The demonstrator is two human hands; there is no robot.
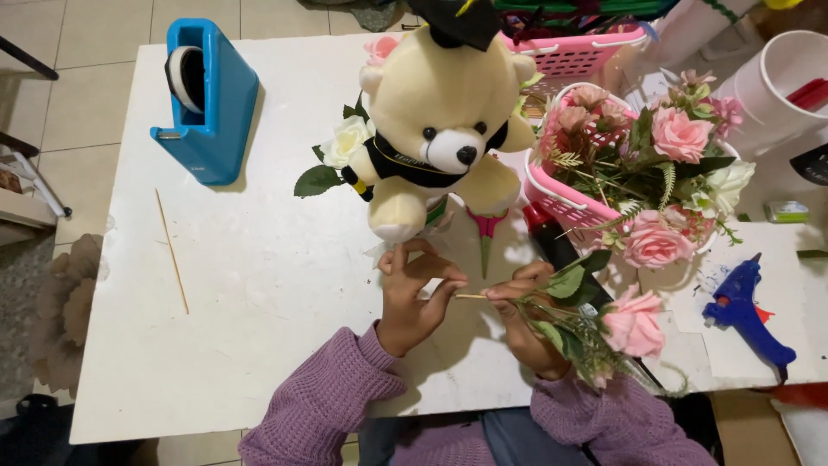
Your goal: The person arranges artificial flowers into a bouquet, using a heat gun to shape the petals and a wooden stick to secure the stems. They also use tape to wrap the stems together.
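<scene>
While the cream teddy bear [440, 121] in its black cap stands at the middle of the white table [259, 285], both hands work just below it, at the table's near edge. The right hand [526, 324] is closed around a pink artificial rose stem [604, 324] with green leaves, holding it low and tilted so the bloom lies to the bear's lower right. The left hand [414, 298] pinches a thin wooden skewer [470, 297] between fingertips, its end touching the stem's cut end at the right hand's fingers. Whether the skewer is already fixed to the stem, I cannot tell.

Judging by this, the work seems early to midway: one white rose [348, 141] and leaves sit beside the bear's left flank, while a pink basket [552, 194] right of the bear holds many flowers unused. A blue glue gun [746, 315] lies far right of the bear, a blue tape dispenser [207, 99] far left, a spare skewer [172, 250] lower left.
</scene>
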